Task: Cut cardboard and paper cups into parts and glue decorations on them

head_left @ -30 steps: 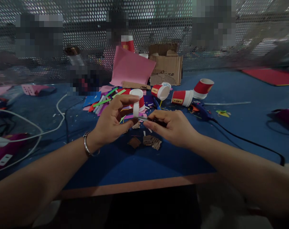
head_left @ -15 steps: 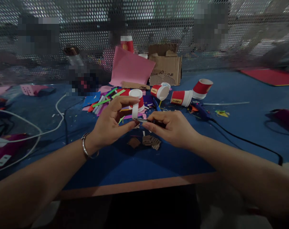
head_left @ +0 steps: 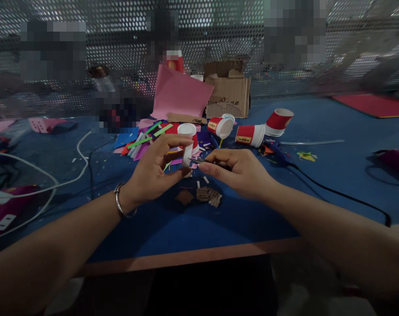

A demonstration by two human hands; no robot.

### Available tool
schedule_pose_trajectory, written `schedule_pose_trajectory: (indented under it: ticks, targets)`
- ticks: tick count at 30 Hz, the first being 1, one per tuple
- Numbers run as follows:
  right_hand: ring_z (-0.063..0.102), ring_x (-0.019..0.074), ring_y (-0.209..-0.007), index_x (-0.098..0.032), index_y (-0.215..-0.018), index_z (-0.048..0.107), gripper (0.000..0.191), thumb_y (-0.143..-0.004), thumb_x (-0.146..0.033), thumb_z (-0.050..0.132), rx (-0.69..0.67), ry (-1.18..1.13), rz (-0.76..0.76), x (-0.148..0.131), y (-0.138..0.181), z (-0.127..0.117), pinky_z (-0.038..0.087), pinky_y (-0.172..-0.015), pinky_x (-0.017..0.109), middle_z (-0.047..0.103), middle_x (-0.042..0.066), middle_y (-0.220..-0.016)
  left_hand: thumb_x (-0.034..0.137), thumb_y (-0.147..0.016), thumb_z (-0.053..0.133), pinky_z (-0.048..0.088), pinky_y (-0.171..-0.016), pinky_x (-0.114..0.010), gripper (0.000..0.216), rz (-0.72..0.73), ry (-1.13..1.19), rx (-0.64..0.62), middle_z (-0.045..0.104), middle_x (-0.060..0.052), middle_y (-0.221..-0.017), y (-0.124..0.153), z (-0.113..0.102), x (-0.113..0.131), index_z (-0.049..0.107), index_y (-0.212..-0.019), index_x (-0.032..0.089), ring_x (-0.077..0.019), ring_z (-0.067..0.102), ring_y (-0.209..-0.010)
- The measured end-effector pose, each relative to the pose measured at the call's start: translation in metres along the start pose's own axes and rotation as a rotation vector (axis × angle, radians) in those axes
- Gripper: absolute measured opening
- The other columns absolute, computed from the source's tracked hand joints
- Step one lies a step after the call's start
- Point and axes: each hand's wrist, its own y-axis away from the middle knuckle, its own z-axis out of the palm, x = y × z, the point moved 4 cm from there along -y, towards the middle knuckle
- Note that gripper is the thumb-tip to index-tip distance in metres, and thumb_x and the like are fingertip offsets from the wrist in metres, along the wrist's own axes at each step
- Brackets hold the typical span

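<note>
My left hand (head_left: pixel 155 169), with a silver bangle at the wrist, pinches a curved white paper piece (head_left: pixel 187 155) between thumb and fingertips. My right hand (head_left: pixel 241 173) is closed on a slim, dark-handled tool with pointed metal blades, apparently small scissors (head_left: pixel 197 161); the fingers hide most of the handle. The scissors' tip is at the paper's right edge. Just behind the left fingertips stands an upside-down red and white paper cup (head_left: pixel 188 130). Below the hands lie torn corrugated cardboard pieces (head_left: pixel 208 195) and white paper slivers (head_left: pixel 206 180).
Coloured paper strips (head_left: pixel 143 140) are heaped left of the cup. Tipped red cups (head_left: pixel 250 135) and a corded blue glue gun (head_left: pixel 277 152) lie to the right. A cardboard box (head_left: pixel 230 96) and pink sheet (head_left: pixel 183 94) stand behind. White cable (head_left: pixel 84 169) crosses the left side.
The scissors have risen slightly along the white paper piece, from its lower end to its right edge. Another white sliver now lies on the table below. My left hand has barely moved.
</note>
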Motion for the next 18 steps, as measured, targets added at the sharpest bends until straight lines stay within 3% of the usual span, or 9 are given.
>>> schedule_pose_trajectory:
  ticks: [18]
  targets:
    - [0.046,0.0109,-0.063,-0.017,-0.085,0.078,0.052,-0.091,-0.068,0.070,-0.075,-0.108,0.066,0.0021,-0.0018,0.0017,0.034,-0.057,0.027,0.059,-0.001,-0.069,0.019,-0.087,0.080,0.056,-0.114,-0.050,0.054,0.105,-0.153,-0.032,0.063,-0.010,-0.142,0.0002,-0.0021,0.0051,0.065,-0.137,0.034,-0.0283,0.061,-0.136]
